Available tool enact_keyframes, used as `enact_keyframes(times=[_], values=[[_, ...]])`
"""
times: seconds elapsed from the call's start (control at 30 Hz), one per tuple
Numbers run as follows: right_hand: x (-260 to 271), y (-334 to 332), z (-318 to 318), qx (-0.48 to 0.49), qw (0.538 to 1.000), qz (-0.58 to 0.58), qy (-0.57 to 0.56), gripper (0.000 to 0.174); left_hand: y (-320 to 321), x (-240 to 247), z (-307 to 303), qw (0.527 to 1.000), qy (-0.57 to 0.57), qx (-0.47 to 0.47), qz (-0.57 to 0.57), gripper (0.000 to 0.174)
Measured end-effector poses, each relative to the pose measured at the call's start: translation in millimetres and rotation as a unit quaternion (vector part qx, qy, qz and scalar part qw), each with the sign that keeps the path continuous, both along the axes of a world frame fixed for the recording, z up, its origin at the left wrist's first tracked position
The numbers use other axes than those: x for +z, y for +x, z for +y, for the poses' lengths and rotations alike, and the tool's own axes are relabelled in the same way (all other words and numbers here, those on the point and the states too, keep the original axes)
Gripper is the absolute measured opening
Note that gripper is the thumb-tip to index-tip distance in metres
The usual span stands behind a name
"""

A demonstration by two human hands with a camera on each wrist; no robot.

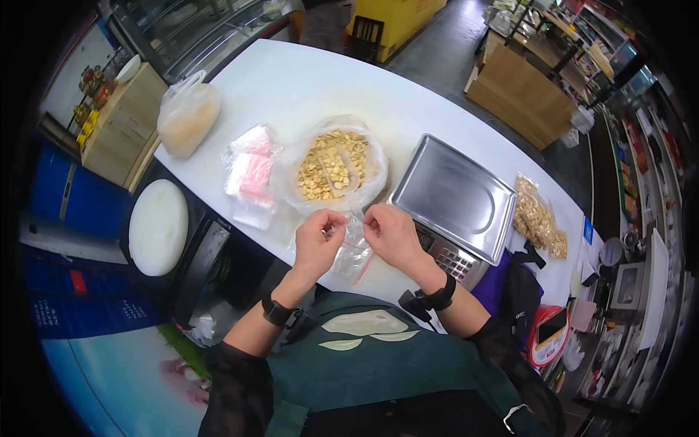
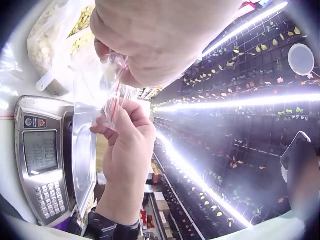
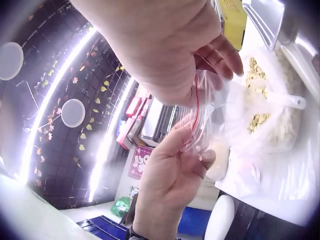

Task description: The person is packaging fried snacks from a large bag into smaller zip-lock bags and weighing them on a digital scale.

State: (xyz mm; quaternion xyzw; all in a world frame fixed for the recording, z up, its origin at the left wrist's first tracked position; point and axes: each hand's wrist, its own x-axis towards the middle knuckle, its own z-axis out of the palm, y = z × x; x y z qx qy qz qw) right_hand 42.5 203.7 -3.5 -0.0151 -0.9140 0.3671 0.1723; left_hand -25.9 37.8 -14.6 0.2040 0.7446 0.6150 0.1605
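Both hands meet over the near edge of the white table, holding a clear zip-lock bag with a red line along its seal. My left hand pinches one side of the bag's mouth, and my right hand pinches the other. In the right wrist view the zip-lock bag is stretched between the two hands. Just beyond them stands a large open plastic bag full of pale yellow dried slices. A clear scoop lies in the slices; its white handle shows in the right wrist view.
Right of the hands is a digital scale with a steel pan. Filled bags of slices lie beyond it. A stack of zip-lock bags and a tied plastic bag are to the left. A round white board stands beside the table.
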Motion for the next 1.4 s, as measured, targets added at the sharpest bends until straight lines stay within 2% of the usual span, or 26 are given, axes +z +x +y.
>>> enact_keyframes(times=[0.07,0.1,0.2,0.23,0.3,0.33,0.4,0.6,0.67,0.7,0.77,0.8,0.87,0.9,0.97,1.0,1.07,1.1,1.13,1.2,1.23,1.27,1.33,1.37,1.4], values=[[-8,-6,-12,-0.026,0.999,0.022,0.024,0.015,-4,0,-10,0.98,-0.09,0.015,0.177,0.016],[-8,-8,-18,-0.02,0.999,0.02,0.025,0.015,-7,-1,-15,0.98,-0.09,0.021,0.175,0.016],[-6,-11,-33,-0.048,0.995,0.058,0.059,0.013,-10,-4,-28,0.928,-0.177,0.044,0.325,0.019],[-8,-13,-38,-0.049,0.996,0.059,0.042,0.012,-9,-3,-30,0.929,-0.177,0.047,0.323,0.019],[-14,-16,-45,-0.047,0.997,0.058,0.025,0.011,-4,-1,-35,0.952,-0.195,0.066,0.227,0.021],[-17,-16,-47,-0.043,0.998,0.045,0.031,0.011,-3,0,-38,0.952,-0.196,0.068,0.225,0.021],[-22,-20,-48,-0.039,0.998,0.03,0.037,0.01,-3,0,-43,0.937,-0.168,0.057,0.301,0.02],[-29,-40,-42,-0.056,0.998,-0.037,-0.015,0.011,0,2,-50,0.966,-0.061,0.002,0.25,0.02],[-21,-44,-45,0.019,0.994,-0.082,-0.071,0.012,-6,-1,-53,0.966,-0.078,0.03,0.243,0.018],[-17,-46,-48,0.021,0.994,-0.084,-0.07,0.012,-10,-2,-55,0.965,-0.094,0.054,0.238,0.017],[-12,-50,-51,0.057,0.976,-0.146,-0.151,0.014,-19,-7,-66,0.972,-0.095,0.057,0.209,0.015],[-13,-52,-50,0.057,0.976,-0.148,-0.149,0.014,-24,-10,-71,0.977,-0.096,0.058,0.181,0.013],[-23,-57,-44,0.045,0.901,-0.18,-0.393,0.019,-29,-19,-82,0.985,-0.069,0.071,0.144,0.01],[-29,-59,-35,0.045,0.901,-0.181,-0.391,0.019,-33,-23,-91,0.987,-0.074,0.07,0.127,0.01],[-46,-66,-12,-0.115,0.965,-0.15,-0.182,0.026,-38,-27,-102,0.992,-0.083,0.071,0.067,0.01],[-56,-68,-8,-0.115,0.965,-0.151,-0.182,0.026,-38,-29,-102,0.992,-0.083,0.072,0.066,0.01],[-74,-75,-3,-0.13,0.969,-0.202,0.052,0.03,-41,-35,-101,0.992,-0.111,0.03,0.052,0.008],[-79,-78,-6,-0.117,0.958,-0.256,0.062,0.035,-41,-40,-99,0.989,-0.139,-0.013,0.049,0.013],[-91,-81,-8,-0.118,0.958,-0.255,0.062,0.035,-42,-38,-93,0.989,-0.139,-0.014,0.05,0.013],[-111,-85,-11,-0.133,0.973,-0.17,0.078,0.034,-43,-34,-81,0.983,-0.132,-0.04,0.125,0.023],[-117,-85,-9,-0.134,0.973,-0.168,0.079,0.034,-48,-33,-79,0.981,-0.144,-0.061,0.115,0.036],[-123,-84,-6,-0.128,0.974,-0.154,0.102,0.034,-53,-33,-76,0.981,-0.144,-0.06,0.117,0.036],[-114,-86,-3,-0.123,0.975,-0.139,0.125,0.033,-63,-31,-69,0.956,-0.221,0.022,0.192,0.05],[-109,-84,1,-0.136,0.97,-0.194,0.059,0.032,-71,-28,-68,0.956,-0.22,0.021,0.194,0.05],[-95,-84,2,-0.148,0.957,-0.248,-0.007,0.031,-80,-22,-66,0.958,-0.24,0.011,0.156,0.057]])
